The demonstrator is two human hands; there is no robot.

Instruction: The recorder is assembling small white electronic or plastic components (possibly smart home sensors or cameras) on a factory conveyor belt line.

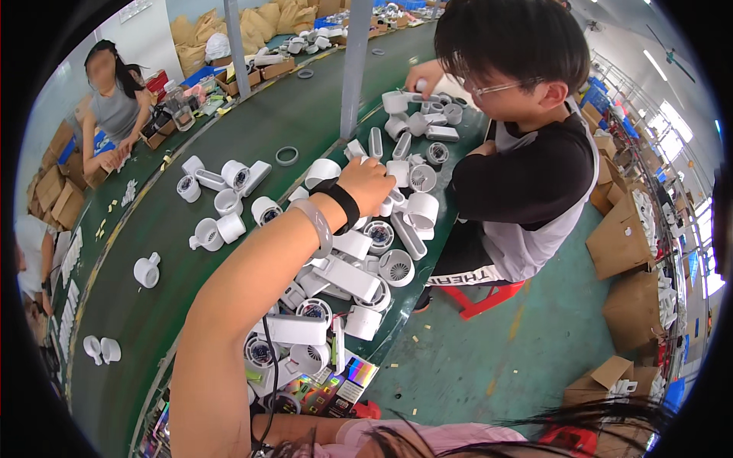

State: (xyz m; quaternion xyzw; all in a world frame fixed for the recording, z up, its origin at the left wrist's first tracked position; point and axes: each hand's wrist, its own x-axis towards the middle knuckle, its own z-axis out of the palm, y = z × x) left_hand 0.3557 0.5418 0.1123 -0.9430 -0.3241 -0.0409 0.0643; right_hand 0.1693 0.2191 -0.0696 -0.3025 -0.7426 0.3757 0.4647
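My left arm reaches across from the lower left, with a black band and a pale bangle at the wrist. My left hand [366,185] is over a heap of white plastic handheld-fan parts, its fingers curled downward among them. The fingertips are partly hidden, so what they grip is not clear. Close by lie a round fan head with a grille [422,178], a white cylindrical housing [421,210] and a long white handle [408,237]. Nearer to me are a flat white handle piece [345,276] and another grilled head [396,268]. My right hand does not show.
A green conveyor belt [122,328] curves along the left, carrying loose fan parts [147,270] and a grey ring [287,156]. Across the heap, a co-worker in black sleeves [527,168] handles similar parts. Metal posts [355,72] stand beside the belt. Cardboard boxes [622,237] line the right.
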